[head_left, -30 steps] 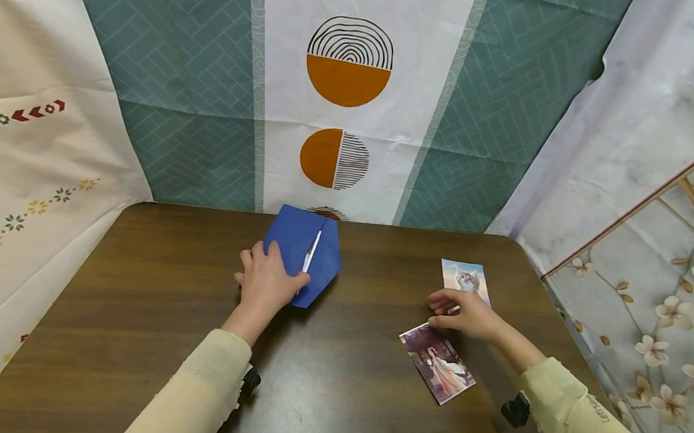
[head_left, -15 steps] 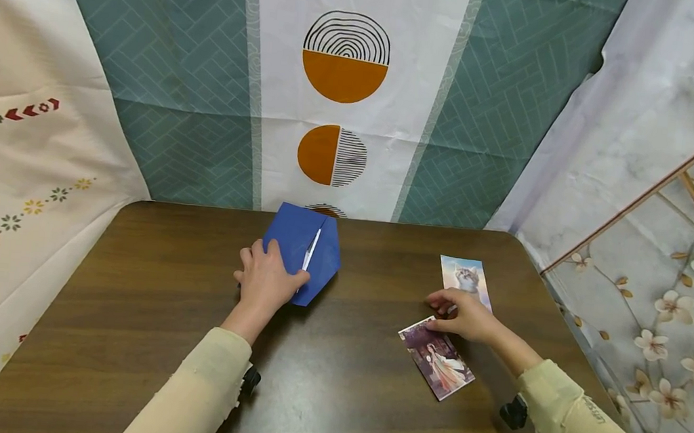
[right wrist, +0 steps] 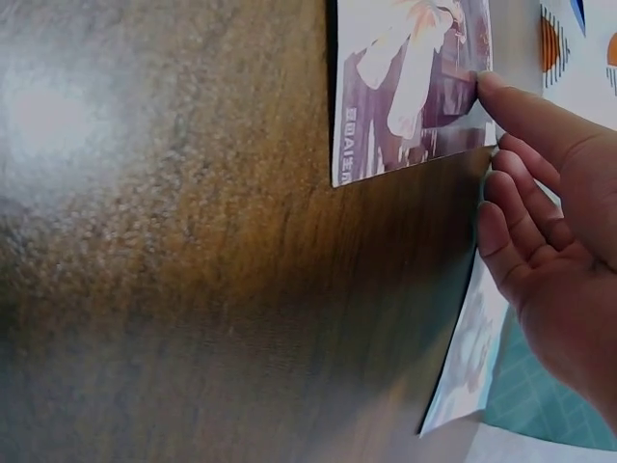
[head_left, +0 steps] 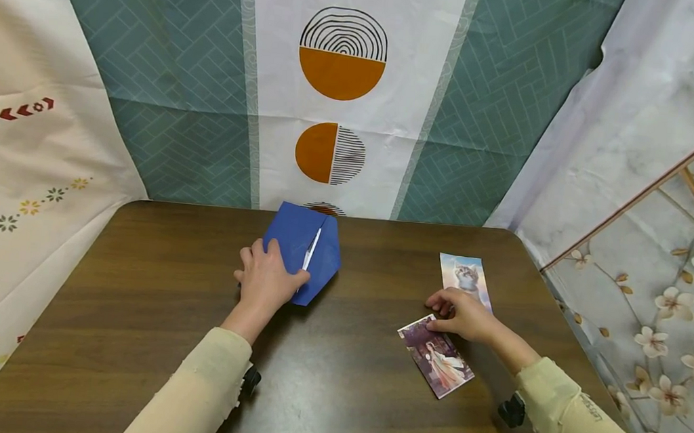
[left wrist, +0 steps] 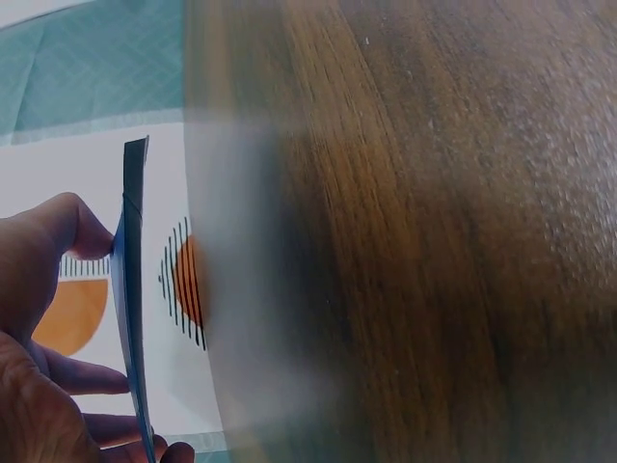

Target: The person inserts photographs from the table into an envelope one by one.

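In the head view, little has shifted over the last second. The left hand (head_left: 267,275) stays on the near left side of the blue envelope (head_left: 300,245), thumb toward the pale strip (head_left: 312,251) that runs along it. The change is at the right hand (head_left: 466,315): its thumb now lies a little further onto the purple card (head_left: 436,359), and the card's far corner shows beyond the thumb. That card lies on the table (head_left: 339,392), reaching from the thumb back toward the person; the cat card (head_left: 466,280) lies just beyond the right hand, partly covered by it. For the work in hand, I judge this means the right hand has made contact with the purple card but not yet taken it up, while the left hand keeps the envelope steady.

In the left wrist view, the envelope appears edge-on between thumb and fingers, so the left hand is gripping it.

In the right wrist view, the thumb touches the purple card's edge, and the other fingers lie bent close to its corner, the cat card behind them. Whether a fingertip is under the card, making a pinch, I cannot tell.
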`<action>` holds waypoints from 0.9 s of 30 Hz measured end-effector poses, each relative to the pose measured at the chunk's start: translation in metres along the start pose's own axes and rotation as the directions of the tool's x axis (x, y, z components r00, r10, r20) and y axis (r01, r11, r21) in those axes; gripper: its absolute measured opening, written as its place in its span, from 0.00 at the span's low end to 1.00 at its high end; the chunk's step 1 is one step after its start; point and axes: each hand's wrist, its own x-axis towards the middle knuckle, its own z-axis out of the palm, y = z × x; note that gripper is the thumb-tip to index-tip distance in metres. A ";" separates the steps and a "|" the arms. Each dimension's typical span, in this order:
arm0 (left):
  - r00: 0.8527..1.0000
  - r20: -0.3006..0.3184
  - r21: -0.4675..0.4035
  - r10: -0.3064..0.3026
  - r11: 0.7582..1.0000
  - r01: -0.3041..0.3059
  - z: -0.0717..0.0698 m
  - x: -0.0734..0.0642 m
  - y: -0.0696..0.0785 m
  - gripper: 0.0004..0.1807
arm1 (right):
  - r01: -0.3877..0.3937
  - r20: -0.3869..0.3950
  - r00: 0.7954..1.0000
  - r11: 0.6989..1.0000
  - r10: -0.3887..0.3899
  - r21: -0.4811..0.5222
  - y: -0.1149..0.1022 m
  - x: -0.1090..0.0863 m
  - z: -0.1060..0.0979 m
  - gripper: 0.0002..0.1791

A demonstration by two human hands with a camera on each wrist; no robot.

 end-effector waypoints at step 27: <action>0.999 -0.030 0.007 0.013 1.000 -0.013 -0.004 -0.002 0.003 0.51 | 0.015 0.065 0.998 0.998 -0.011 -0.066 -0.007 0.005 -0.005 0.14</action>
